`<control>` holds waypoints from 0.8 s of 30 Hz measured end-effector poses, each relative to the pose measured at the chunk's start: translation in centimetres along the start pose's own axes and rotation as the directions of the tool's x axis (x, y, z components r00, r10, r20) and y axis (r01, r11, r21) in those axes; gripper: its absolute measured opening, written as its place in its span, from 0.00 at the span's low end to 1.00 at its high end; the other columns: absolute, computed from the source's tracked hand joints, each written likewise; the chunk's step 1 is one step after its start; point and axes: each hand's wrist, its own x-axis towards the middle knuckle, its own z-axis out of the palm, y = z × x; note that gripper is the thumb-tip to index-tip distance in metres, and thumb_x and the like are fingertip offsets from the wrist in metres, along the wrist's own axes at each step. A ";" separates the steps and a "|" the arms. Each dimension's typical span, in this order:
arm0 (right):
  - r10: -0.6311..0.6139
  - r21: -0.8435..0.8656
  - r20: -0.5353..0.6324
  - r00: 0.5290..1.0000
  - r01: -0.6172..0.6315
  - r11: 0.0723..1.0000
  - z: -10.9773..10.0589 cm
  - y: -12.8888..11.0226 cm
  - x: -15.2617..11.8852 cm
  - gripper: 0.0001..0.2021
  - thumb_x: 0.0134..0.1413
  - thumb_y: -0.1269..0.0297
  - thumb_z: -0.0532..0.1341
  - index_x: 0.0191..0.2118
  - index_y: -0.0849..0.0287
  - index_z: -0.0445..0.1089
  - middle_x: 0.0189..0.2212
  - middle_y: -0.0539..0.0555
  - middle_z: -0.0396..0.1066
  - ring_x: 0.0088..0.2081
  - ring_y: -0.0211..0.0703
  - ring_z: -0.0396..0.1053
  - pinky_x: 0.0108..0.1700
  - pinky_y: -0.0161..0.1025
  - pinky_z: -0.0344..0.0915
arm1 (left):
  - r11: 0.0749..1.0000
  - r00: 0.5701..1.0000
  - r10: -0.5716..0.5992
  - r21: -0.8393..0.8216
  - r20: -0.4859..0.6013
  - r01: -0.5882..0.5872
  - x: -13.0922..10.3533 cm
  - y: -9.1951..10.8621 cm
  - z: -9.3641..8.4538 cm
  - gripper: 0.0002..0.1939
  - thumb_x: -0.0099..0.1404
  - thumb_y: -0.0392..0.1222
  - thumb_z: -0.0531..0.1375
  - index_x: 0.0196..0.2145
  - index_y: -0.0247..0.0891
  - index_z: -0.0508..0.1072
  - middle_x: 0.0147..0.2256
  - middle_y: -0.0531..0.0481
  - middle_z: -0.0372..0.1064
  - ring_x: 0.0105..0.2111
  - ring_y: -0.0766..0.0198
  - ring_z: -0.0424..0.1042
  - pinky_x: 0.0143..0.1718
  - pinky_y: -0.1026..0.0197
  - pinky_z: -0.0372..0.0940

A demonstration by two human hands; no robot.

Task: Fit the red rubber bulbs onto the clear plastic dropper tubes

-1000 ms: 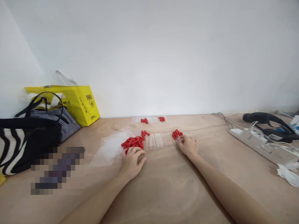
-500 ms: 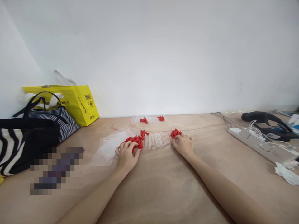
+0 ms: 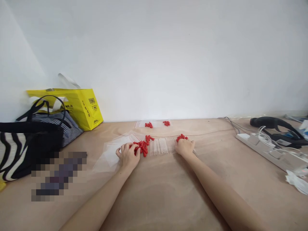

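Observation:
My left hand (image 3: 129, 156), fingers curled, rests on the left side of a pile of small red pieces (image 3: 144, 147). Whether it pinches one of them is hidden. Beside the pile lies a row of thin clear sticks or tubes (image 3: 161, 146) on the wooden table. At the row's right end is my right hand (image 3: 185, 147), its fingers bent down beside a smaller red cluster (image 3: 182, 137); what its fingertips hold is too small to make out. A few thin sticks (image 3: 196, 152) show just right of that hand.
Clear plastic bags (image 3: 110, 152) lie left of the pile. Near the wall is a flat bag (image 3: 158, 124) with two red groups. Yellow (image 3: 93, 109) and black (image 3: 48, 141) bags stand left; a power strip (image 3: 271, 150) with cables and a black device (image 3: 276, 123) lie right.
My left hand has shifted slightly left, showing more of the red pile. My right hand has moved a little left and turned, and thin sticks now show at its right.

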 end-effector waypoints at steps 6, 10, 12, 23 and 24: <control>-0.016 -0.036 -0.016 1.000 0.015 0.999 -0.3 -0.7 -0.5 0.12 0.48 0.74 0.49 0.31 0.66 0.71 0.32 0.65 0.69 0.40 0.52 0.63 0.41 0.46 0.46 | 0.999 0.999 0.039 -0.016 -0.001 -0.039 -0.1 0.0 0.0 0.06 0.56 0.42 0.55 0.27 0.41 0.70 0.34 0.49 0.68 0.39 0.57 0.61 0.44 0.50 0.45; -0.070 -0.044 -0.079 0.994 0.066 0.997 -1.2 -0.3 -1.7 0.14 0.52 0.70 0.47 0.35 0.69 0.68 0.36 0.67 0.67 0.41 0.53 0.61 0.41 0.46 0.46 | 0.998 0.998 0.069 -0.009 -0.009 -0.069 -0.2 0.1 -0.1 0.06 0.56 0.41 0.54 0.29 0.41 0.70 0.36 0.48 0.68 0.39 0.56 0.61 0.44 0.49 0.45; -0.138 -0.039 -0.141 0.980 0.134 0.990 -1.3 0.1 -2.6 0.14 0.53 0.67 0.46 0.36 0.68 0.66 0.37 0.66 0.67 0.42 0.52 0.60 0.42 0.45 0.47 | 0.998 0.998 0.063 -0.003 -0.017 -0.063 -0.2 0.0 -0.1 0.07 0.56 0.42 0.54 0.31 0.41 0.71 0.38 0.46 0.67 0.41 0.54 0.60 0.44 0.49 0.45; -0.555 0.289 -0.313 0.771 0.634 0.717 1.2 1.8 -7.0 0.11 0.56 0.73 0.43 0.36 0.62 0.61 0.31 0.54 0.67 0.32 0.38 0.62 0.40 0.38 0.48 | 0.999 0.998 0.047 -0.025 -0.032 -0.047 -0.2 0.2 -0.4 0.06 0.56 0.41 0.53 0.29 0.40 0.70 0.37 0.47 0.67 0.40 0.55 0.61 0.44 0.50 0.46; -0.549 0.293 -0.328 0.769 0.635 0.715 1.3 1.7 -7.0 0.12 0.56 0.74 0.43 0.40 0.63 0.61 0.32 0.55 0.67 0.33 0.39 0.62 0.40 0.38 0.48 | 0.999 0.999 0.042 -0.032 -0.033 -0.043 -0.2 0.2 -0.4 0.06 0.57 0.41 0.53 0.29 0.40 0.70 0.36 0.47 0.68 0.40 0.55 0.61 0.44 0.50 0.46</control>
